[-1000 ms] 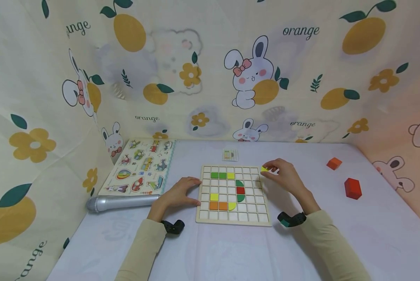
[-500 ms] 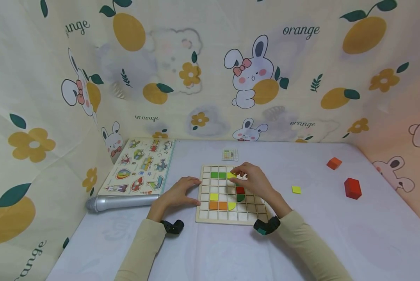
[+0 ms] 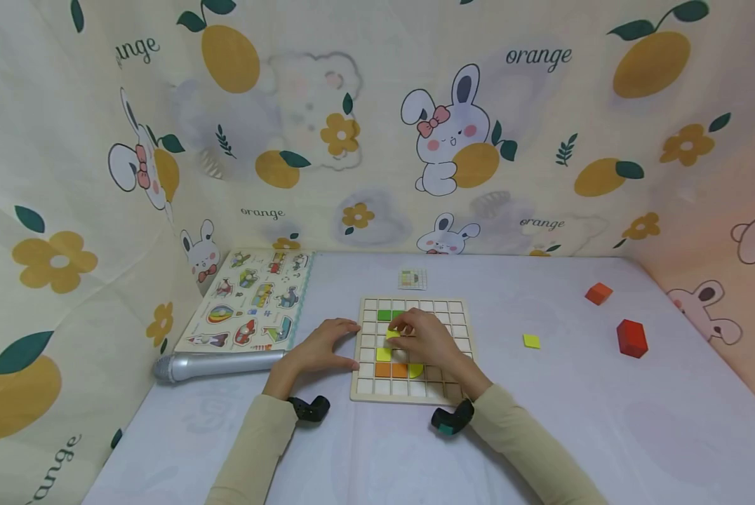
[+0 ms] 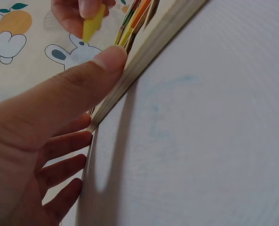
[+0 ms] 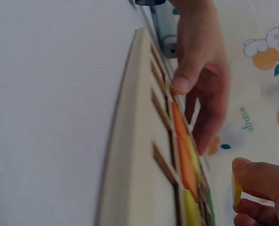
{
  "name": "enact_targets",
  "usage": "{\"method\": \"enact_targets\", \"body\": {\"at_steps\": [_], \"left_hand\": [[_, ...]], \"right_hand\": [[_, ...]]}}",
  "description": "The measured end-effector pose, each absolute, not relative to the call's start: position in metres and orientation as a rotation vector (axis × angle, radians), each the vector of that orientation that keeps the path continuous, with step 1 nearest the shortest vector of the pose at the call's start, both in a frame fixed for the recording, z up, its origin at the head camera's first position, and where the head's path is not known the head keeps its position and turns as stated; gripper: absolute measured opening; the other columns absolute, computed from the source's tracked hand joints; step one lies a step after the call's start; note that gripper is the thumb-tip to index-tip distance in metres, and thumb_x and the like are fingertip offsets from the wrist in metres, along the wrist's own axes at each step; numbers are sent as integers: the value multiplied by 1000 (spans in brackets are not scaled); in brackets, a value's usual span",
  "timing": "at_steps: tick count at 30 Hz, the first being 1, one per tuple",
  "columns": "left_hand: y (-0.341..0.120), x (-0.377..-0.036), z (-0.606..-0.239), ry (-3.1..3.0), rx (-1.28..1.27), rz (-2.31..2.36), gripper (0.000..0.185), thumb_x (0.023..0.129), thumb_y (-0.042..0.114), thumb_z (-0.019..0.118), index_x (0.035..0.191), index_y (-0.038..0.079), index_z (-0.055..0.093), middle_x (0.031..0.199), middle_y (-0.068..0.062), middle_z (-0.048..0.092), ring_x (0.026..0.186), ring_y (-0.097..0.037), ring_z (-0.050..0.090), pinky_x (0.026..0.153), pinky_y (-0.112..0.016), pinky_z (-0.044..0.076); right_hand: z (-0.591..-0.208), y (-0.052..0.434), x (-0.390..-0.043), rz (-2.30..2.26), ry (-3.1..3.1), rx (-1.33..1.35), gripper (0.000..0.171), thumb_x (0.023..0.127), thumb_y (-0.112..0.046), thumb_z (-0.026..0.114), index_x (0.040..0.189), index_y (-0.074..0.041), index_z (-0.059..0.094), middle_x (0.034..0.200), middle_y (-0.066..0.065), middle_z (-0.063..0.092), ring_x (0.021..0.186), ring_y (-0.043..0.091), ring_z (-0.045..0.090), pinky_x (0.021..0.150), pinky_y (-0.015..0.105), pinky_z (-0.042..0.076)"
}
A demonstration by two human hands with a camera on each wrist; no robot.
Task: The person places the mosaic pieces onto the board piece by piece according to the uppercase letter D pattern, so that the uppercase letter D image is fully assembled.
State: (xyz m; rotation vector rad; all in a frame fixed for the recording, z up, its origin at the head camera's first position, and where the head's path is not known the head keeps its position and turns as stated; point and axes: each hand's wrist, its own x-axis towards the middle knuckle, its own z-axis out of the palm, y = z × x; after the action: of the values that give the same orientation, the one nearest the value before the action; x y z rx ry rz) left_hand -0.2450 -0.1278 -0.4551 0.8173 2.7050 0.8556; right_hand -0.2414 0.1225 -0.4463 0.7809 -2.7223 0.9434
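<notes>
Currently the right hand (image 3: 424,338) pinches a small yellow tile (image 5: 236,190) between thumb and fingertips and holds it over the upper-left part of the wooden grid board (image 3: 459,365), just above the cells. The tile hangs below the fingertips, tilted on edge rather than flat, as the right wrist view shows. The left hand (image 3: 319,347) lies with straight fingers against the board's left edge, thumb (image 4: 90,75) pressing its rim, and grips nothing. To seat the tile well, it probably needs to be levelled, squared to the cell walls, and lowered straight, while the left hand steadies the board. Beside the grip, toward the person, sit a yellow square (image 3: 384,354), an orange bar (image 3: 392,369) and a yellow quarter-round piece (image 3: 417,369); beyond it lies a green bar (image 3: 389,315). A second yellow tile (image 3: 531,341) lies well apart to the right, on the table (image 3: 605,414).
</notes>
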Motion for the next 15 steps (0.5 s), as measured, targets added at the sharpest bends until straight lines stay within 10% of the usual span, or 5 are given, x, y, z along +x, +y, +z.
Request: {"method": "enact_targets", "body": {"at_steps": [15], "left_hand": [[-127, -245, -456, 2706, 798, 861, 75, 73, 40, 77, 136, 11, 48, 143, -9, 40, 135, -29, 30, 113, -46, 23]], "right_hand": [[-462, 110, -245, 907, -2783, 717, 14, 78, -29, 76, 81, -18, 67, 77, -8, 56, 68, 8, 47, 58, 21, 43]]}}
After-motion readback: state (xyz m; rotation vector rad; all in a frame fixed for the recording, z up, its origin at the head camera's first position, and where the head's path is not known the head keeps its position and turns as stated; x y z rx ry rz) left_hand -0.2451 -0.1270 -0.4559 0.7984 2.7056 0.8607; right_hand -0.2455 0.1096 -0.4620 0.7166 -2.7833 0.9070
